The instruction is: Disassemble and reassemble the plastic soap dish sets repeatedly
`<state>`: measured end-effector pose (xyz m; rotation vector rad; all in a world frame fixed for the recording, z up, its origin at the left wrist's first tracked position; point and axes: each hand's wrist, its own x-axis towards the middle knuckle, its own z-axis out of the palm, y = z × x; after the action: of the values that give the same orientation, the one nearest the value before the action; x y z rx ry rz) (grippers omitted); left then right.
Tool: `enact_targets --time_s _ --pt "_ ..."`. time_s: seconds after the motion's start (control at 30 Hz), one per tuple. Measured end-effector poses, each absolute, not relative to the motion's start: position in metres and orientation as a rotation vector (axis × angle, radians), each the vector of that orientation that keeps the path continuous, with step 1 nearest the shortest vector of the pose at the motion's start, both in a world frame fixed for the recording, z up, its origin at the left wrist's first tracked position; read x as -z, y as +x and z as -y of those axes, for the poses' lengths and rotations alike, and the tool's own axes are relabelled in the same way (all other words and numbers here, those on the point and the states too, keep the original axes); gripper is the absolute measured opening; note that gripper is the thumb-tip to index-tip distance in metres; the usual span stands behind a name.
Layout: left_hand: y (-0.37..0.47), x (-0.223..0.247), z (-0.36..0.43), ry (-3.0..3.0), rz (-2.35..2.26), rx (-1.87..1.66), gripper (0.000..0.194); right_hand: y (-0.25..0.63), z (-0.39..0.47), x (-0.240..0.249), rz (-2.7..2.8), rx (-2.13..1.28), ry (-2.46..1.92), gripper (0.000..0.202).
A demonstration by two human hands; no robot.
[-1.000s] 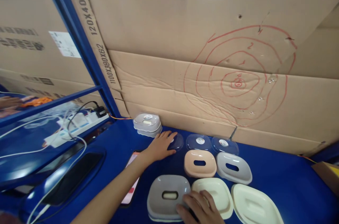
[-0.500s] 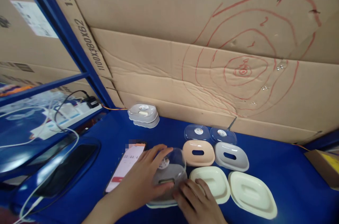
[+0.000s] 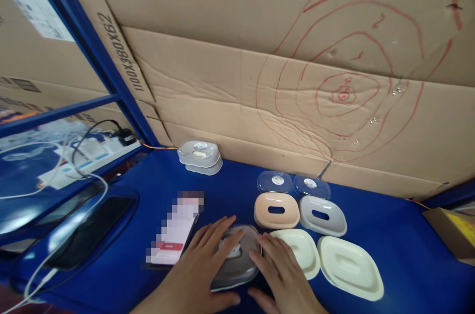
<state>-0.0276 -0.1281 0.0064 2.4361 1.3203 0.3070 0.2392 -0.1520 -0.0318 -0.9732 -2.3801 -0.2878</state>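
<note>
A soap box with a clear lid, a round sticker and a grey slotted insert sits at the near middle of the table. My left hand lies over its left side, fingers spread and touching the lid, thumb apart toward me. Along its right edge rests my right hand, fingers stretched out and thumb apart. Part of the box is hidden under both hands. Just right are two cream soap dish bases, one partly covered by my right hand. Behind them are a peach slotted insert and a grey slotted insert.
Two clear lids with stickers lie by the cardboard wall. Stacked lidded boxes stand at the back left. A phone lies left of my hands. Further left are a dark phone, cables and a power strip.
The clear lid now sits lower over the grey insert. My right hand has moved up along the box's right edge, its fingers straighter. The view has shifted slightly.
</note>
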Motion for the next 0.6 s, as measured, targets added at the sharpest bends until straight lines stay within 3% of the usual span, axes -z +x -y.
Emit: enact_targets --time_s 0.1,0.4,0.6 --pt "-0.038 0.012 0.137 2.440 -1.335 -0.413 0.125 0.240 0.153 0.034 2.422 0.264 -1.008 0.056" --pt "-0.050 0.024 0.141 2.323 -1.231 -0.623 0.102 0.235 0.153 0.028 2.481 0.174 -0.993 0.066" --pt "-0.043 -0.003 0.136 1.793 -1.035 -0.510 0.093 0.244 0.153 0.023 2.251 -0.081 -0.966 0.079"
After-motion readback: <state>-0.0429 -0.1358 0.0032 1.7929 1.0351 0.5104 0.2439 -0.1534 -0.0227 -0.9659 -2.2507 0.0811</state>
